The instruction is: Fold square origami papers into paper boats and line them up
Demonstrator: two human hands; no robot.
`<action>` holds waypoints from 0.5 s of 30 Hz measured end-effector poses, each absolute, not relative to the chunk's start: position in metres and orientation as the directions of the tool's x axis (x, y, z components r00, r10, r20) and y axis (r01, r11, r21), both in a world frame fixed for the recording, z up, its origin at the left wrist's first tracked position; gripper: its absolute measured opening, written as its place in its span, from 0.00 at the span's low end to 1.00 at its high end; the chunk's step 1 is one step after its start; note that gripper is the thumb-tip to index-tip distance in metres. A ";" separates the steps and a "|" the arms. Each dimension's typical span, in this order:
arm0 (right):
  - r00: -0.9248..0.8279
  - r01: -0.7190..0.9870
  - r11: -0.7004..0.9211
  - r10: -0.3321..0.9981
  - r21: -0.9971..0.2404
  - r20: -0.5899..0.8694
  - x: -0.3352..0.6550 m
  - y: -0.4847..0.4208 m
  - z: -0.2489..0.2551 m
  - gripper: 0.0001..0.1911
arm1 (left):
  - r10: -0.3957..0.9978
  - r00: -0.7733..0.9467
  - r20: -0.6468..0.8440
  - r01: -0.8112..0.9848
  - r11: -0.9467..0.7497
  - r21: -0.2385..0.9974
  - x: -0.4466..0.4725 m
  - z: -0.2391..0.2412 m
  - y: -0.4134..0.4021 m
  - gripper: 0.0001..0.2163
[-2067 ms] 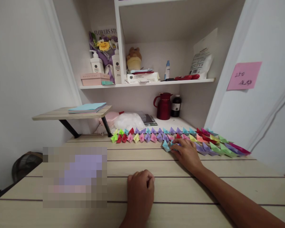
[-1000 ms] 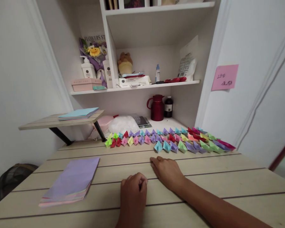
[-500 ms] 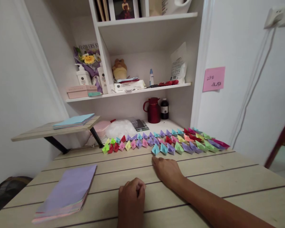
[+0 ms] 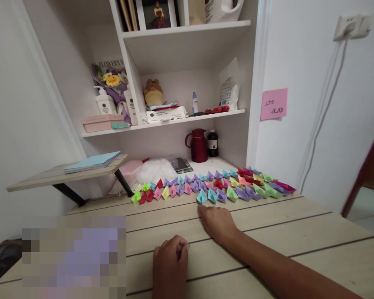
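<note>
Head view, single frame. Right hand [image 4: 220, 224] lies palm down on the wooden table [image 4: 283, 232], fingers spread flat and straight, holding nothing. Forearm comes in from the lower right corner. Fingertips [image 4: 201, 209] point toward the far edge of the table.

Blue boat [image 4: 202, 196], folded from paper, stands just beyond those fingertips, near but apart; a narrow strip of bare wood shows between them. It is the leftmost of the front row of paper boats [image 4: 237, 192]. That row runs off to the right, and behind it more rows of many colours stretch from a green one at the left end to a long pink one at the right end. All boats sit upright, packed side by side.

Left hand [image 4: 170, 261] rests on the table nearer the body, left of the right wrist, curled into a loose fist. Nothing shows inside it. It is well apart from the boats.

Behind the boats: red jug [image 4: 199, 145] and dark bottle [image 4: 212, 143] side by side in the alcove. Pink note [image 4: 273, 104] stuck on the right wall.
</note>
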State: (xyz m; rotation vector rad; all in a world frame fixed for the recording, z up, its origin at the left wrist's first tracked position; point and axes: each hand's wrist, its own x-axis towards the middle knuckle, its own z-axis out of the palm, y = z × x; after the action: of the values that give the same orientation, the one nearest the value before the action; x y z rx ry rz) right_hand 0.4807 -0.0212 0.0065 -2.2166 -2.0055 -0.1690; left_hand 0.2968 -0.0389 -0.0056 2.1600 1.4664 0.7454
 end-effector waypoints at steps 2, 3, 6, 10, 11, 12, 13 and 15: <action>0.107 0.994 -0.102 0.977 -0.035 0.182 0.481 -0.021 0.007 0.12 | 0.933 0.303 0.197 0.705 -0.358 0.612 0.297 -0.006 -0.039 0.10; 0.110 0.994 -0.105 0.977 -0.036 0.184 0.481 -0.021 0.007 0.12 | 0.932 0.304 0.198 0.707 -0.360 0.609 0.297 -0.006 -0.039 0.10; 0.116 0.993 -0.111 0.975 -0.037 0.187 0.481 -0.021 0.006 0.12 | 0.932 0.303 0.199 0.713 -0.360 0.602 0.296 -0.006 -0.040 0.10; 0.123 0.992 -0.118 0.975 -0.039 0.185 0.482 -0.021 0.006 0.12 | 0.935 0.294 0.196 0.717 -0.352 0.601 0.296 -0.006 -0.039 0.10; 0.125 0.992 -0.120 0.975 -0.040 0.184 0.481 -0.021 0.006 0.12 | 0.936 0.293 0.195 0.717 -0.350 0.603 0.296 -0.006 -0.039 0.10; 0.126 0.992 -0.121 0.975 -0.040 0.183 0.481 -0.021 0.006 0.11 | 0.937 0.292 0.194 0.714 -0.348 0.607 0.297 -0.006 -0.039 0.10; 0.127 0.992 -0.121 0.975 -0.040 0.183 0.481 -0.021 0.006 0.11 | 0.936 0.294 0.194 0.710 -0.349 0.611 0.297 -0.006 -0.039 0.10; 0.126 0.992 -0.120 0.975 -0.041 0.184 0.481 -0.022 0.006 0.11 | 0.935 0.293 0.199 0.703 -0.352 0.618 0.297 -0.006 -0.038 0.10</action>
State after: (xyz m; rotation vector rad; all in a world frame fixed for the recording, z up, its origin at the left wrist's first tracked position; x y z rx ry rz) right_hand 0.4812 -0.0216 0.0062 -2.2367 -1.9741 -0.1672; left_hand 0.2969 -0.0382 -0.0057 2.1536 1.4660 0.7586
